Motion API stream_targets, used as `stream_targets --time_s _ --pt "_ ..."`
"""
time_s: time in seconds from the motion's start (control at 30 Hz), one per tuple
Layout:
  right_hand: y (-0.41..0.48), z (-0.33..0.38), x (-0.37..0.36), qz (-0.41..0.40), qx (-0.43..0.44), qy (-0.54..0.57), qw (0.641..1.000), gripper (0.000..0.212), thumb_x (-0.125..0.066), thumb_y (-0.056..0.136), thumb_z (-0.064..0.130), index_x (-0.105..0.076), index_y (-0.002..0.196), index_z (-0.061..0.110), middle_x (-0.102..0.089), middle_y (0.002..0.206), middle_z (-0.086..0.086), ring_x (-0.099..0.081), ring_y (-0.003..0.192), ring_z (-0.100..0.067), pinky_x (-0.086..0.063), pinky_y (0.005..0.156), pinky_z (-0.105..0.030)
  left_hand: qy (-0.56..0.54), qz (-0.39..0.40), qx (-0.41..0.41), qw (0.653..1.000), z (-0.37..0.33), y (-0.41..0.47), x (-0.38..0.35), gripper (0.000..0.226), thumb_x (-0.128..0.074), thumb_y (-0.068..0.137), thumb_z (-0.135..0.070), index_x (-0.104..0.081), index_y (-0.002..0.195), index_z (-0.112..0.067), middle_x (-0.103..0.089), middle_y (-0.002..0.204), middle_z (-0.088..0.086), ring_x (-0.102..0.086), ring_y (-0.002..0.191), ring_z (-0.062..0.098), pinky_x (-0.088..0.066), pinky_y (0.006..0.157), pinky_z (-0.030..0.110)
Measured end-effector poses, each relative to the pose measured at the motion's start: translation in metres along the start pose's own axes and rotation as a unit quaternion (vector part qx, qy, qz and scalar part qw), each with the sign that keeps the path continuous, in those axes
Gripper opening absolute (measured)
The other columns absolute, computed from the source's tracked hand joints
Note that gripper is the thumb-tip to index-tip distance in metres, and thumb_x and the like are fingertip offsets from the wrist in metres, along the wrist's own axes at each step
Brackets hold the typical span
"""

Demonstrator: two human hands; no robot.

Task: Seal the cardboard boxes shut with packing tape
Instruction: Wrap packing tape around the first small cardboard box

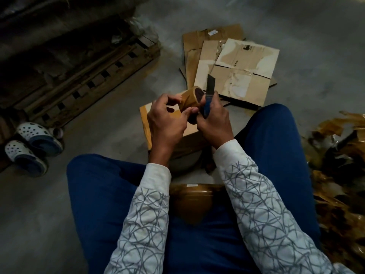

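Grey concrete floor (316, 26), white perforated clogs (39, 139) parked at its left edge. Left hand (166, 119) pinches brown packing-tape roll (190, 99), probably hunting the free end. Right hand (214, 123) clamped round blue utility knife (209, 95), blade up and clear. Small brown cardboard box (145, 115) waits directly beneath. Crumpled tape scrap (339, 175) sits at the right edge.

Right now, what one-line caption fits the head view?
Seated person holds a brown tape roll in the left hand and a blue utility knife in the right hand, flattened cardboard boxes ahead.

Left hand (166, 121), right hand (216, 123), both curled
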State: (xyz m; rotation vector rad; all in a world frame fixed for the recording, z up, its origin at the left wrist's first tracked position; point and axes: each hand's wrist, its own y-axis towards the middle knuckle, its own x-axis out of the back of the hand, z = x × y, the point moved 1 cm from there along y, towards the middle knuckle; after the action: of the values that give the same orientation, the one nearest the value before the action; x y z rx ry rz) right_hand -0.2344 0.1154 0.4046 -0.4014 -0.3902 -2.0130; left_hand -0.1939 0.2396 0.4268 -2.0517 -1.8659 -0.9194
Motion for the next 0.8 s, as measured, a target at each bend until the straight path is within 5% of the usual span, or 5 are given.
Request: stream_targets --time_s 0.2,0.5,0.7,0.8 --pt "0.004 -0.001 0.004 0.005 0.006 0.039 0.999 0.042 -0.077 0.085 0.028 -0.051 0.113 0.009 -0.053 0.089 0.018 -0.054 0.082 0.005 -0.044 0.073 -0.007 0.004 -0.094 -0.053 0.994 -0.005 0.003 0.003 0.006 -0.072 0.090 -0.017 -0.070 0.093 -0.013 -0.069 0.091 -0.003 -0.063 0.084 0.008 -0.054 0.072 0.025" --pt "0.005 -0.006 -0.003 -0.002 -0.074 0.046 0.996 0.035 -0.076 0.086 0.017 -0.049 0.107 0.017 -0.056 0.098 0.005 -0.053 0.080 0.004 -0.040 0.065 0.001 -0.031 -0.094 -0.083 0.992 -0.003 -0.016 -0.001 0.004 -0.069 0.091 -0.008 -0.067 0.094 -0.009 -0.065 0.091 -0.008 -0.062 0.087 0.000 -0.050 0.076 0.011" --pt "0.004 -0.007 -0.004 0.057 -0.134 0.083 0.986 0.048 -0.077 0.084 0.039 -0.052 0.119 0.018 -0.060 0.110 0.004 -0.060 0.098 -0.011 -0.050 0.076 -0.021 -0.072 -0.067 -0.020 0.995 0.002 -0.015 0.006 0.008 -0.065 0.096 -0.015 -0.061 0.100 -0.021 -0.066 0.098 -0.006 -0.065 0.094 0.007 -0.059 0.082 0.028" --pt "0.002 -0.006 0.010 0.097 -0.113 0.086 0.985 0.038 -0.056 0.096 0.053 -0.048 0.115 0.021 -0.060 0.100 0.012 -0.065 0.094 -0.013 -0.054 0.080 -0.036 -0.063 -0.019 0.006 0.998 0.010 -0.006 0.016 0.009 -0.064 0.097 -0.018 -0.060 0.100 -0.025 -0.067 0.103 -0.002 -0.068 0.097 0.010 -0.061 0.079 0.034"
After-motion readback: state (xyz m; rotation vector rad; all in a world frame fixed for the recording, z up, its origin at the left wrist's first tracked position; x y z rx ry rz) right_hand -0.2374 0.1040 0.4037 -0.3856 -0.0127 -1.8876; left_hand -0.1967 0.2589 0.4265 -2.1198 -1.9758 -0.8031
